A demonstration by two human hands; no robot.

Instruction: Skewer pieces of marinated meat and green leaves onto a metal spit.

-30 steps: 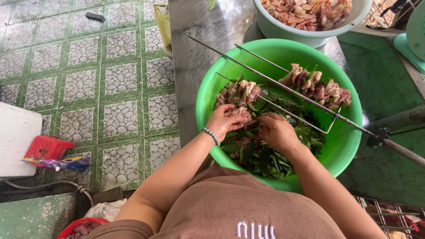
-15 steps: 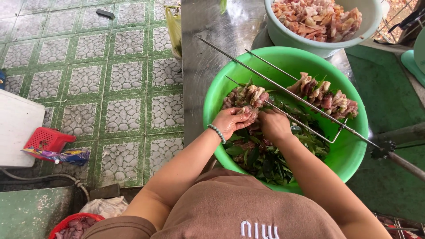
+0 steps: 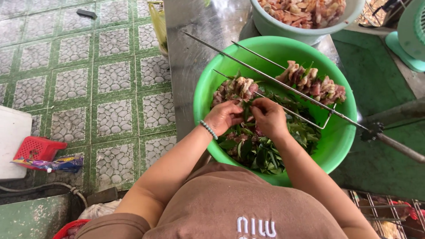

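While both hands work over the green basin (image 3: 341, 146), the left hand (image 3: 223, 117) pinches a bit of meat and leaf between curled fingertips at the near end of a skewer (image 3: 274, 102); a pale bead bracelet (image 3: 208, 129) circles that wrist. The right hand (image 3: 270, 116) is closed in a loose pinch on the same spot; what exactly lies between its fingers I cannot tell.

Materials: the skewer fork is thin bright metal, three straight prongs joined at a crossbar on the right, running to a long handle (image 3: 398, 148). It lies slantwise across the basin rim. Two prongs carry lumpy pink-brown meat chunks (image 3: 312, 84), glistening, with green leaf bits between; the middle prong is bare.

Basin: round, smooth plastic. Contents: a heap of dark green, pointed, glossy leaves (image 3: 261, 150) mixed with meat pieces, under and beside the hands.

Second bowl (image 3: 305, 33): pale grey-green plastic, touching the basin's far rim, filled with raw pale pink cut meat.

Both stand on a dull steel table (image 3: 195, 48). Floor (image 3: 66, 79): green tiles with pebble pattern. A small red slotted basket (image 3: 37, 148) sits at the left.
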